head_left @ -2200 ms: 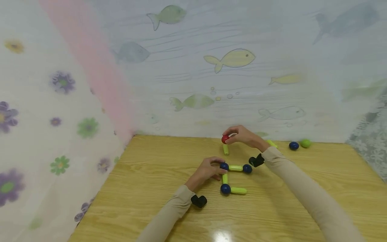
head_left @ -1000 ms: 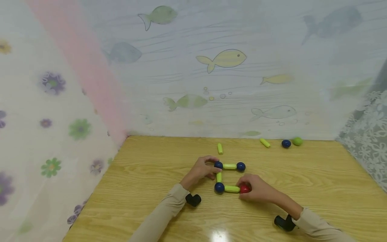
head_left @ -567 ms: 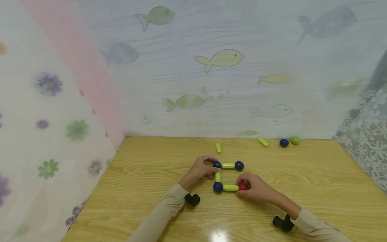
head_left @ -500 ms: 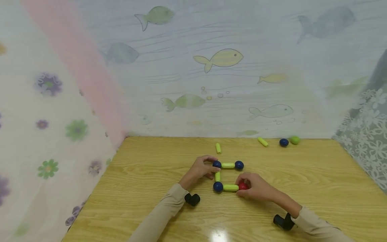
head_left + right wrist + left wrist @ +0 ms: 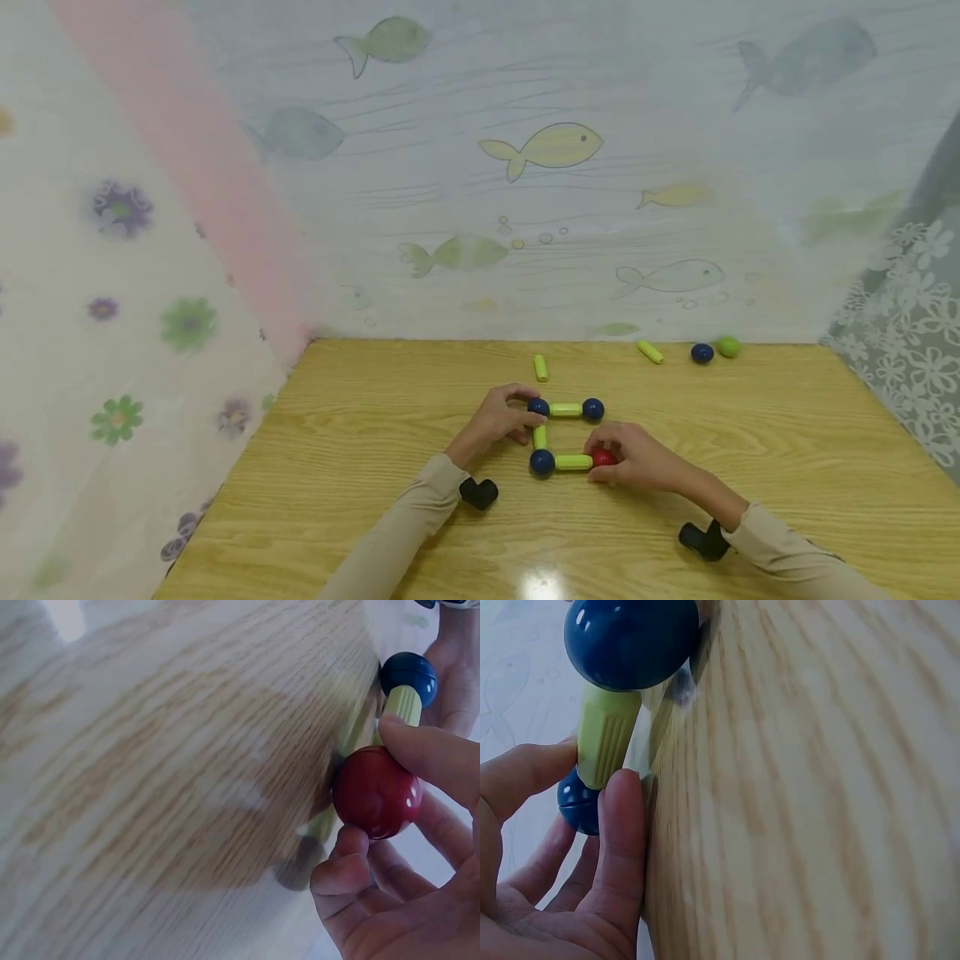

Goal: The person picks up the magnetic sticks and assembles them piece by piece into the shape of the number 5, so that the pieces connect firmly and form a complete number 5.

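Observation:
My left hand (image 5: pixel 501 419) pinches the blue ball (image 5: pixel 537 407) at the far left corner of a ball-and-rod frame. From that ball, a yellow-green rod (image 5: pixel 566 410) runs right to another blue ball (image 5: pixel 593 409). A second rod (image 5: pixel 540 437) comes toward me to the near blue ball (image 5: pixel 542 462), large in the left wrist view. The near rod (image 5: pixel 573 462) stretches right from there. At its end my right hand (image 5: pixel 637 458) holds a red ball (image 5: pixel 375 791) between thumb and fingers, thumb alongside the rod in the right wrist view.
Behind the frame lies a loose yellow-green rod (image 5: pixel 541 367). Another loose rod (image 5: pixel 650 352), a blue ball (image 5: pixel 702 353) and a green ball (image 5: pixel 729 347) lie along the back edge of the wooden table (image 5: pixel 360 400). A fish-printed cloth (image 5: pixel 450 208) hangs behind.
My right hand has brought the red ball from the loose rod at the back to the near rod's end. Lately ball and rod have shifted slightly away from me. My left hand keeps its hold.

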Available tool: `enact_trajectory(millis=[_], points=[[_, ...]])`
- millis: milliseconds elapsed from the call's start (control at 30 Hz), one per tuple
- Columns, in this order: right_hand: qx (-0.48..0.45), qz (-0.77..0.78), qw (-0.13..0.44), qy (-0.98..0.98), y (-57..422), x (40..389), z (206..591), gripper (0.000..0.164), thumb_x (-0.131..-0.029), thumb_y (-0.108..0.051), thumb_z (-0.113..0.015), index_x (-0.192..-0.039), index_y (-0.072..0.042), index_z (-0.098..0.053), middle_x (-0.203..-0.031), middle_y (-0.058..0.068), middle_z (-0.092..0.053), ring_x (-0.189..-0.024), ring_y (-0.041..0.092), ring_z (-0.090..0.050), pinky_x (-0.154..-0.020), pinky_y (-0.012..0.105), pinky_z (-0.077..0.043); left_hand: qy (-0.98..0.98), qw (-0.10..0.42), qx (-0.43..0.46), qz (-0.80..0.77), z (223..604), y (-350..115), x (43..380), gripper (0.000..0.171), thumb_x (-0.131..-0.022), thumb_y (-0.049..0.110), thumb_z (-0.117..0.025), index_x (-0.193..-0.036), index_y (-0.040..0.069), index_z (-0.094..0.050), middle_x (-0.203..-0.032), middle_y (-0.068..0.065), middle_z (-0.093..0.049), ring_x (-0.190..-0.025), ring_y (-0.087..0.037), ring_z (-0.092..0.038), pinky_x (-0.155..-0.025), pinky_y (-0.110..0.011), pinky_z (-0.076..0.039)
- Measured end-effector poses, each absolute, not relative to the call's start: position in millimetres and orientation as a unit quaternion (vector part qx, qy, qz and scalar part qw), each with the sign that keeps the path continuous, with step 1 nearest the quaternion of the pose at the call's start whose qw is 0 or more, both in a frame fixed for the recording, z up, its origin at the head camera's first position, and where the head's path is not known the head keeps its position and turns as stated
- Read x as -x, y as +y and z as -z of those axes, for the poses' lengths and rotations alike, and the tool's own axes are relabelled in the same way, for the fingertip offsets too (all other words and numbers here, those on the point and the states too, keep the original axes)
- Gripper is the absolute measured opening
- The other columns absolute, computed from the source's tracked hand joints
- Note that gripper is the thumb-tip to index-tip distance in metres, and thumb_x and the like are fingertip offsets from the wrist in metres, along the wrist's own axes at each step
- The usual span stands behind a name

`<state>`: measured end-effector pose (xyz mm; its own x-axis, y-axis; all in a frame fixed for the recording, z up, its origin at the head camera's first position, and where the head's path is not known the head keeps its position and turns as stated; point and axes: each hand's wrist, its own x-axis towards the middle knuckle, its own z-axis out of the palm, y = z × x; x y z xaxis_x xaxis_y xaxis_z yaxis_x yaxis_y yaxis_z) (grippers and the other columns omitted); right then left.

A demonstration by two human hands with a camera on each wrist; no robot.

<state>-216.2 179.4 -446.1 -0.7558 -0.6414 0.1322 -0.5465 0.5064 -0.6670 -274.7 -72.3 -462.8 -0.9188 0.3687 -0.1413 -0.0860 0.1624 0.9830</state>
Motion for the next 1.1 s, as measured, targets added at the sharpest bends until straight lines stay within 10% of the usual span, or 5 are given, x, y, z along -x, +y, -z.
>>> enact_trajectory(millis=[1100], points=[[0.123, 0.439, 0.156, 0.876, 124, 345, 408, 0.030, -0.092, -0.014, -0.063, -0.109, 0.009, -0.057, -0.097, 0.023, -0.060, -0.085, 0.038, -0.063, -0.076, 0.045, -0.056, 0.714, 0.184, -0.084, -0.670, 464, -70, 274, 0.044, -0.080, 0.005, -0.076, -0.120, 0.001, -0.060, -0.107, -0.009, -0.060, -0.066, -0.021, -0.066, -0.061, -0.036, -0.058]])
